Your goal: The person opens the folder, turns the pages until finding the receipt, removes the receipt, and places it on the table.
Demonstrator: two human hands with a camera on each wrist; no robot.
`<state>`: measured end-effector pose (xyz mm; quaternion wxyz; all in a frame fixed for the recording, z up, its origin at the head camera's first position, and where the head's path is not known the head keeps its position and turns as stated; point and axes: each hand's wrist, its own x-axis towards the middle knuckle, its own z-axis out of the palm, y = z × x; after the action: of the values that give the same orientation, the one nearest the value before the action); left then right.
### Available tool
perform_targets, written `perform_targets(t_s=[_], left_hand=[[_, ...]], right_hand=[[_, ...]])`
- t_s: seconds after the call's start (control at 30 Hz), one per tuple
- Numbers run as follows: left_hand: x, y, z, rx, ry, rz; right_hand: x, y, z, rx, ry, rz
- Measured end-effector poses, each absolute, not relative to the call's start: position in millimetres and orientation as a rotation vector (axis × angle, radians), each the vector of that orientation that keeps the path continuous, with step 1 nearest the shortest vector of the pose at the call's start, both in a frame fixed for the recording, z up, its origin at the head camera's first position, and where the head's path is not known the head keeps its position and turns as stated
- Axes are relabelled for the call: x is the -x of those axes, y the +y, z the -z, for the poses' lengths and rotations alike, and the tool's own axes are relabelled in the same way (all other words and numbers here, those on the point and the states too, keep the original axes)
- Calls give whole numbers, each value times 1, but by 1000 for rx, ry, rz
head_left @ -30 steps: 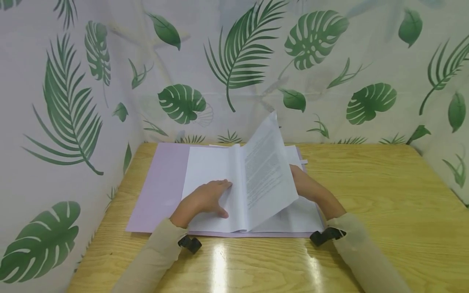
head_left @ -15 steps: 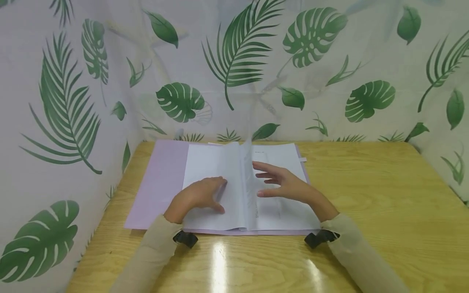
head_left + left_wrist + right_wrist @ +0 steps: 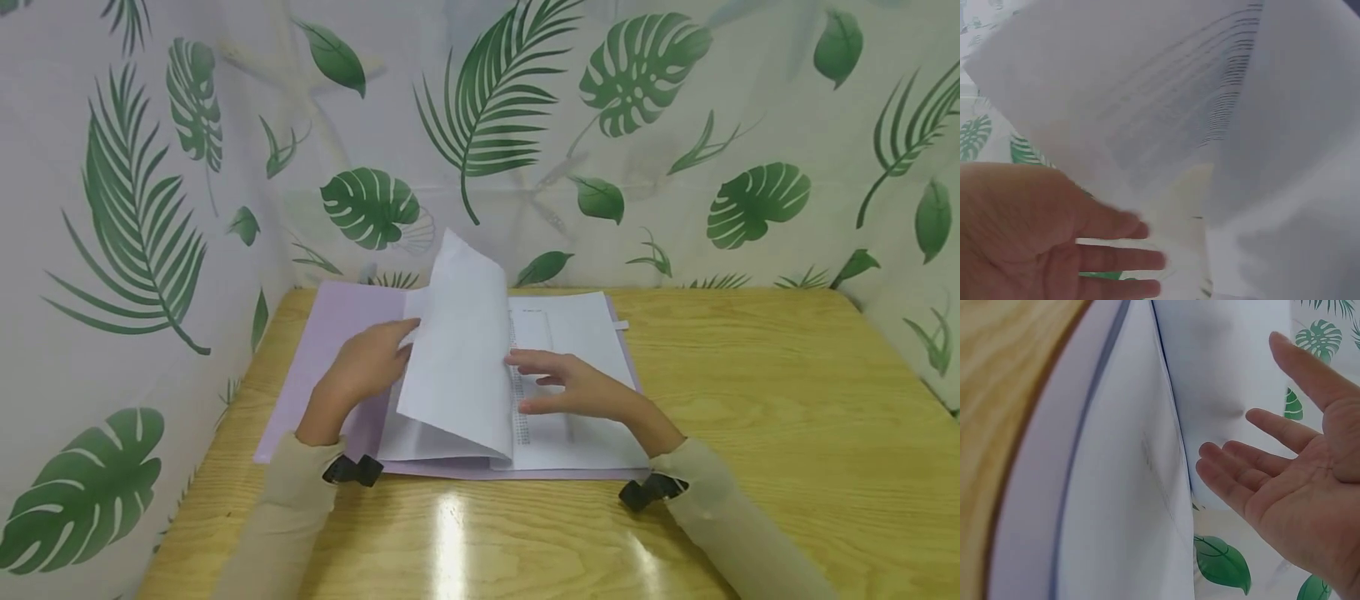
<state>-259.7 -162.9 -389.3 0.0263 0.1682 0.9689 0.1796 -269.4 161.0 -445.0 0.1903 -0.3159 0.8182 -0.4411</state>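
A lilac folder (image 3: 330, 367) lies open on the table with white sheets in it. One sheet (image 3: 461, 342) stands raised and curves over to the left, its free corner up. My left hand (image 3: 360, 367) is at the left of this sheet, fingertips partly hidden behind it; in the left wrist view the fingers (image 3: 1122, 257) are straight, below the printed side of the sheet. My right hand (image 3: 581, 387) hovers with spread fingers over the printed right-hand page (image 3: 592, 433), fingertips close to the raised sheet's fold. Whether they touch it I cannot tell.
The folder rests on a wooden table (image 3: 765, 417). A small white tab (image 3: 621, 326) sticks out at the folder's right edge. Leaf-patterned cloth (image 3: 525, 100) hangs behind and at the left. Dark straps with small black blocks (image 3: 652, 492) sit on both wrists.
The sheet has swung from the right side over to the left. My right hand came out from behind it and now lies above the right page; my left hand moved left and away from me.
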Motion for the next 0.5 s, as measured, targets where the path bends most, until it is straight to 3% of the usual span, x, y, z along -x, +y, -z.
perform_targets(t_s=[0.13, 0.27, 0.5], left_hand=[[257, -168, 379, -439, 3149, -725], [254, -159, 379, -532, 3107, -780], [258, -130, 410, -653, 2877, -648]], right_hand=[[269, 159, 446, 896, 2304, 1198], [268, 158, 447, 908, 2299, 1189], [268, 156, 447, 915, 2302, 1214]])
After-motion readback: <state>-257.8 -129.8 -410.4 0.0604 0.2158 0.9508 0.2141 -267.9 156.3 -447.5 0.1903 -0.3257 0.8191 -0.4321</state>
